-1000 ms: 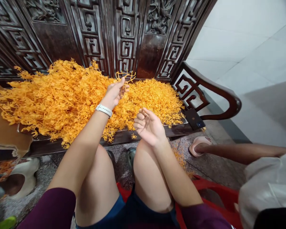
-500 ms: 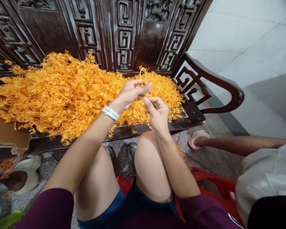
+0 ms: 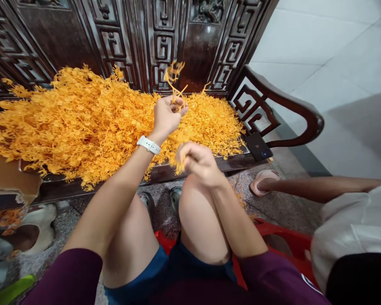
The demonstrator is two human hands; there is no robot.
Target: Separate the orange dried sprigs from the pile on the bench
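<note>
My left hand [image 3: 168,116], with a white band on its wrist, is raised over the heap and pinches a thin branching orange sprig [image 3: 172,78], whose curled top sticks up above the fingers. Lower and closer to my knees, my right hand [image 3: 200,163] is curled and partly smeared by motion. A blurred orange piece [image 3: 180,163] shows at its fingers; its exact shape is unclear. Behind both hands spreads a large heap of tangled orange sprigs [image 3: 92,123], plastic-looking, on a dark wooden bench [image 3: 163,173].
A carved backrest [image 3: 200,51] and a curved armrest [image 3: 314,120] bound the bench. A dark phone [image 3: 258,147] lies at its right end, torn cardboard [image 3: 12,178] at its left. People's legs are on both sides. Below me is a red plastic seat [image 3: 284,239].
My hands have moved apart. The left has risen slightly leftward with its sprig, now standing higher; the right has dropped down toward my knee with an orange piece at its fingers.
</note>
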